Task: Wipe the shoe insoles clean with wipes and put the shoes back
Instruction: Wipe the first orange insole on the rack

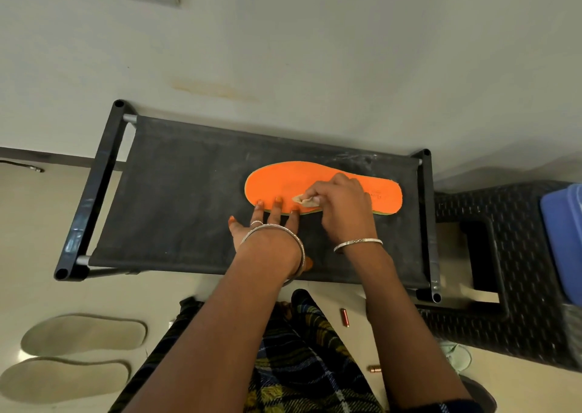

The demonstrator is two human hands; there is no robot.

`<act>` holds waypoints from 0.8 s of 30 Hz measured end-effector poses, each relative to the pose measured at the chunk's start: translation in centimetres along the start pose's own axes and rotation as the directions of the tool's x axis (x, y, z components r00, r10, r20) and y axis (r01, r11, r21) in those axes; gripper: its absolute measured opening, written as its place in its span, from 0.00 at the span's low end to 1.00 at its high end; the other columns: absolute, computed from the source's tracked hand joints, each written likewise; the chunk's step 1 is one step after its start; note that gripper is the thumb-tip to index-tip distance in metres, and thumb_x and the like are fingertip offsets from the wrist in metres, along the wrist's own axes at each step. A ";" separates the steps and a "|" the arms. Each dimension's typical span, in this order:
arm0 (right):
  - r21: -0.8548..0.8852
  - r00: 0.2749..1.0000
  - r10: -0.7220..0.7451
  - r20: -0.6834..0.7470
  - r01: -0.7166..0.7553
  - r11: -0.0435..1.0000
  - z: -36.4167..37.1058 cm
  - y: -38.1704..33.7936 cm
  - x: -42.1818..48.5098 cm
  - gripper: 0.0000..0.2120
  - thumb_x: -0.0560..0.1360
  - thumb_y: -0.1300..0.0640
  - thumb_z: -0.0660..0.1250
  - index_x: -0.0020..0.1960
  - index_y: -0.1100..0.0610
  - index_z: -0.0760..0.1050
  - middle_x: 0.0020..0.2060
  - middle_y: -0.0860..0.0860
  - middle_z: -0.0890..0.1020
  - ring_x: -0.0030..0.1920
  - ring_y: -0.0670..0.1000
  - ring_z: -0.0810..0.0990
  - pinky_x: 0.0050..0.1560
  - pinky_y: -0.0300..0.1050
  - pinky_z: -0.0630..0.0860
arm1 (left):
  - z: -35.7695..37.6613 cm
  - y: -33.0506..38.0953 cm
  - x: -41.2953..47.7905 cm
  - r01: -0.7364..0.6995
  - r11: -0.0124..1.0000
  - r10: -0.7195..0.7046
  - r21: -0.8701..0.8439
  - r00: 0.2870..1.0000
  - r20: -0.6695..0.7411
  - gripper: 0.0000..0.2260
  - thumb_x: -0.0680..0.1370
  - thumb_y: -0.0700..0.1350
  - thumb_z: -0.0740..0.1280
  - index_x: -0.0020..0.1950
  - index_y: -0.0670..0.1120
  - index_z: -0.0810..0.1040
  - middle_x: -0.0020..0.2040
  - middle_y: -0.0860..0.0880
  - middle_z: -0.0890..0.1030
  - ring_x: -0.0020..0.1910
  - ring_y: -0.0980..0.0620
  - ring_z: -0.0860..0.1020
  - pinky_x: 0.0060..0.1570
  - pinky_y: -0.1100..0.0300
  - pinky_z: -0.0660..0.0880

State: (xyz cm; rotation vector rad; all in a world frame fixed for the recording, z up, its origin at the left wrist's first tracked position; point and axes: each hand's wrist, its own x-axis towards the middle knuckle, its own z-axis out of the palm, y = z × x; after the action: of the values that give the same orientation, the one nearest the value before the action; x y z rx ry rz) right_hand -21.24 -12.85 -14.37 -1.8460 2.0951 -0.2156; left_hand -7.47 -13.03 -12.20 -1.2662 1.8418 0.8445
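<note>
Insole [283,185], orange, under your grips.
Your right grip [343,204] pinches a wipe [304,200] onto its middle; just left of that, your left grip [267,228] presses its near edge with straight fingers. Beneath both lies a black fabric rack [189,208]; two grey insoles [85,335] sit on the floor well left.

Left hand [266,225] flat, right hand [343,206] curled.

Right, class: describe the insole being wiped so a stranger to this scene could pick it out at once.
Find the black fabric rack against the wall. On its right half, under a wipe, lies the insole. It is bright orange, unlike the two grey insoles on the floor, lower left.
</note>
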 end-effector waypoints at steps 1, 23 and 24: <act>0.069 1.000 -0.003 -0.022 0.005 0.998 -0.1 0.1 0.1 0.13 0.77 0.62 0.67 0.49 0.45 0.83 0.44 0.50 0.77 0.50 0.57 0.74 0.48 0.55 0.73 | 0.1 0.0 0.0 0.003 1.000 -0.003 0.004 1.000 -0.006 0.42 0.77 0.68 0.58 0.76 0.57 0.31 0.77 0.50 0.29 0.76 0.42 0.32 0.70 0.30 0.44; 0.118 0.990 -0.141 0.007 0.139 0.983 -1.3 -2.7 1.5 0.13 0.77 0.63 0.67 0.49 0.46 0.83 0.45 0.48 0.72 0.51 0.55 0.72 0.50 0.53 0.71 | -0.3 0.6 -0.3 -0.003 1.000 0.002 0.011 1.000 0.011 0.39 0.76 0.69 0.57 0.75 0.63 0.33 0.76 0.48 0.27 0.75 0.40 0.30 0.68 0.29 0.42; 0.177 0.980 -0.195 0.026 0.188 0.966 -1.4 -3.5 1.6 0.13 0.78 0.63 0.66 0.48 0.46 0.83 0.45 0.48 0.73 0.51 0.54 0.72 0.50 0.54 0.71 | -0.4 0.8 -0.4 0.004 1.000 -0.004 0.028 1.000 0.018 0.39 0.76 0.69 0.56 0.76 0.62 0.34 0.76 0.48 0.28 0.75 0.40 0.30 0.68 0.29 0.41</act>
State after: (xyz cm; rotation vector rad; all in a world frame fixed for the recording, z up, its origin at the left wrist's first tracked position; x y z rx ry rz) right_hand -18.59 -15.05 -12.18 -1.9279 1.8064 -0.3895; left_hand -8.22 -12.91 -11.60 -1.2408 1.8300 0.8225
